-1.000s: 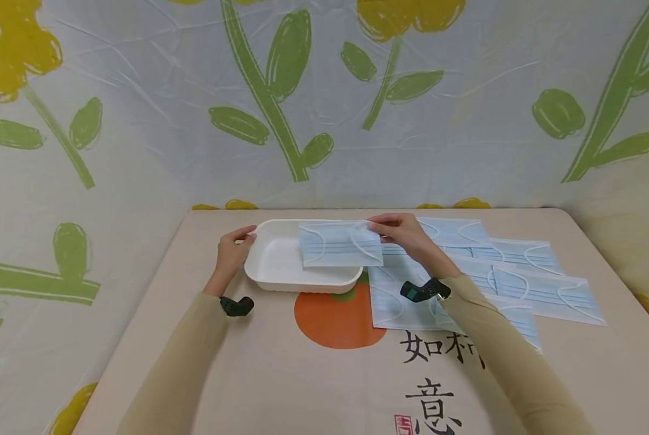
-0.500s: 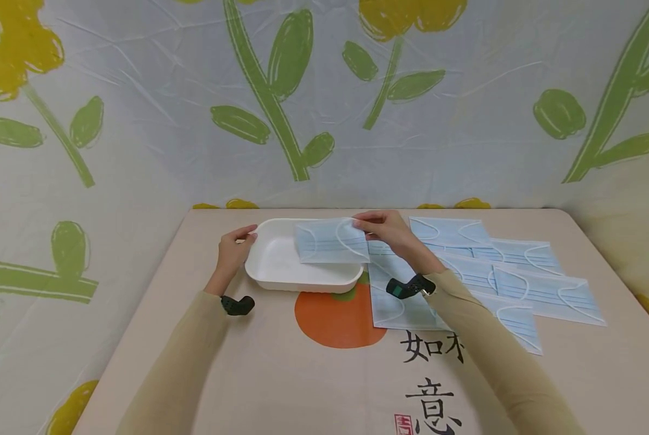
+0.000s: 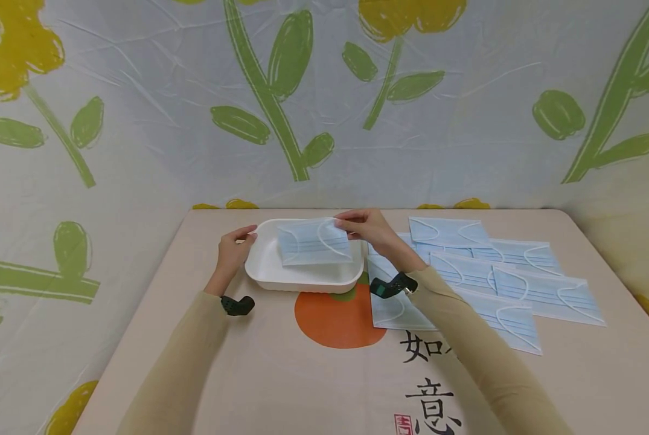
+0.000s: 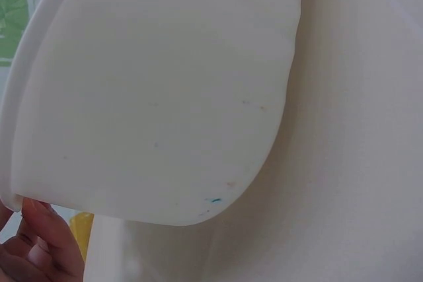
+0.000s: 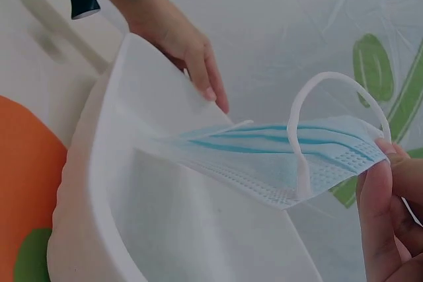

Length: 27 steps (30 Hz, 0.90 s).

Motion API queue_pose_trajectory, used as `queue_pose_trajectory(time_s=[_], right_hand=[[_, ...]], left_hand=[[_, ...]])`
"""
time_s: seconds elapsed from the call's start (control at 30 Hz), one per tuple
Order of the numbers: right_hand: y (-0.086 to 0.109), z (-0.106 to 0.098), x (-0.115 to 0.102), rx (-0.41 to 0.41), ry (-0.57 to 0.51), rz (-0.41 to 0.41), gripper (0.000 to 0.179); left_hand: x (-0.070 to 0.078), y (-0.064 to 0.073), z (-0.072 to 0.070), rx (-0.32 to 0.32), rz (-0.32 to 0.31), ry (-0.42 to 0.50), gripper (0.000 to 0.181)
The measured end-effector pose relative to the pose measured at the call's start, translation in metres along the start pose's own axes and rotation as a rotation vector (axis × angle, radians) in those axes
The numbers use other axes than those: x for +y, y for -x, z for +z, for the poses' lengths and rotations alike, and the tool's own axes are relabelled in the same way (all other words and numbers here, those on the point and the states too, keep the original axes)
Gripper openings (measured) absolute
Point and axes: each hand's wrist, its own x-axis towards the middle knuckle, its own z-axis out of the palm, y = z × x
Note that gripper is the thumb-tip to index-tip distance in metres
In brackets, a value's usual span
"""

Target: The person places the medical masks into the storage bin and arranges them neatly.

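My right hand (image 3: 369, 229) pinches a light blue face mask (image 3: 310, 243) by its upper right corner, thumb and fingertips on the edge. The mask hangs over the white plastic tub (image 3: 261, 257), its pleats and white ear loop showing in the right wrist view. At the tub's left end, my left hand (image 3: 230, 254) grips the rim between thumb and fingers. From below, the left wrist view shows the tub's outer wall (image 4: 158, 97) with the left thumb (image 4: 46, 229) under the rim.
Several more blue masks (image 3: 465, 272) lie overlapping on the table to the right of the tub. The tabletop (image 3: 281, 386) has a printed orange fruit (image 3: 335, 323) and black characters (image 3: 433, 405). A flowered cloth (image 3: 156, 121) hangs behind.
My right hand has moved left with the mask, from the tub's right side to over its middle. My left hand has stayed on the rim.
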Motion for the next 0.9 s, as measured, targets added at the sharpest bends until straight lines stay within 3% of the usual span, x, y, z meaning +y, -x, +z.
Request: queue_pose_trajectory(time_s=[0.47, 0.9], right_hand=[[-0.009, 0.022, 0.003, -0.014, -0.032, -0.024, 0.033], [-0.013, 0.035, 0.006, 0.013, -0.035, 0.052, 0.032]], left_hand=[[-0.001, -0.001, 0.001, 0.015, 0.006, 0.000, 0.031], [-0.003, -0.002, 0.001, 0.017, 0.020, -0.002, 0.032]])
